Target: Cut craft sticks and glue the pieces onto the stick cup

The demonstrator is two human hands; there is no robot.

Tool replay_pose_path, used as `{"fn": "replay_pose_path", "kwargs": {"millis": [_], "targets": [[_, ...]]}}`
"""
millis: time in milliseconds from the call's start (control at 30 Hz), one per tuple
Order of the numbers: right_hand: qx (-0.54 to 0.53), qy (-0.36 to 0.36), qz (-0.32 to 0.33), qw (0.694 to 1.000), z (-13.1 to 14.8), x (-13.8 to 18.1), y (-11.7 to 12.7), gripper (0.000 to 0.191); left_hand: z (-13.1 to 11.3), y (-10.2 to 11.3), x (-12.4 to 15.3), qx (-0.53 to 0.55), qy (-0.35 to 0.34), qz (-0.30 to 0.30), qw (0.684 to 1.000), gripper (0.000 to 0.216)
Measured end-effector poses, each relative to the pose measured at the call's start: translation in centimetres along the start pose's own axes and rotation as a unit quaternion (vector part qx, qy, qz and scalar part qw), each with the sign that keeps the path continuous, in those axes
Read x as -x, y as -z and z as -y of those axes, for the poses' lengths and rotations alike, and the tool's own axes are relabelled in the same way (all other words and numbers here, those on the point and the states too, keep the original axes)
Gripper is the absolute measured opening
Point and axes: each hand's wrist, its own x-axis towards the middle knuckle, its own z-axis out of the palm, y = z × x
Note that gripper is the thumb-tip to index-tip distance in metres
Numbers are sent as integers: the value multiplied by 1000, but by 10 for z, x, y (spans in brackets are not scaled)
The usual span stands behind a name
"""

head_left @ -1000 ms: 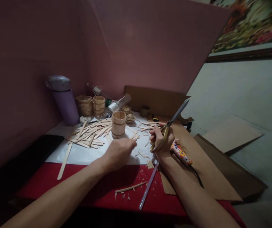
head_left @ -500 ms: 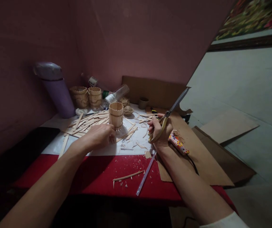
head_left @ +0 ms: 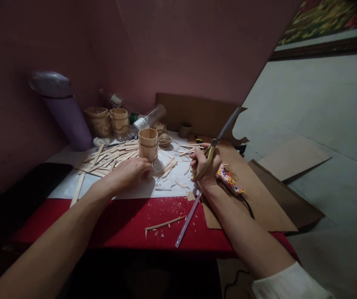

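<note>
My right hand (head_left: 205,164) is closed around the gold handles of a pair of scissors (head_left: 226,126), whose blades point up and away to the right. In front of the small stick-covered cup (head_left: 148,145), my left hand (head_left: 134,172) has its fingers curled down near the white sheet. Whatever those fingers hold, if anything, is hidden beneath them. Behind and left of that hand lies a heap of flat wooden sticks (head_left: 119,153). Cut pieces of stick (head_left: 168,168) lie just right of the cup. A clear glue stick (head_left: 188,220) runs from under my right wrist toward the table's front edge.
Two more wooden cups (head_left: 99,122) stand at the back left, by a leaning purple tumbler (head_left: 64,116) and a plastic bottle (head_left: 150,117). Twine (head_left: 165,140) lies behind the cup. A flower-patterned tool (head_left: 230,182) with a cord rests on cardboard (head_left: 259,203).
The view has shifted slightly, so everything sits a little further left and higher. My left hand has edged right relative to the cup. My right hand keeps the scissors in much the same pose.
</note>
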Motion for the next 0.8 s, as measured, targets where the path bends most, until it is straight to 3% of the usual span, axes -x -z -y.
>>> {"fn": "replay_pose_path", "kwargs": {"millis": [267, 367, 433, 533, 667, 800], "targets": [[-3, -3, 9, 1000, 2, 1, 0, 28, -6, -10, -5, 36, -48, -40, 997, 21], [-8, -5, 10, 1000, 2, 1, 0, 27, -23, -7, -3, 138, -66, -74, 985, 11], [-11, -4, 11, 1000, 2, 1, -1, 27, -40, -2, 2, 225, -74, -1, 972, 8], [-12, -4, 9, 1000, 2, 1, -2, 27, -67, 5, 14, 206, -48, 198, 957, 16], [-13, -2, 10, 1000, 2, 2, -2, 27, -84, 5, 26, 130, -32, 220, 966, 6], [-7, -7, 11, 1000, 3, 2, -2, 26, -80, 2, 18, 189, 10, 174, 966, 13]]}}
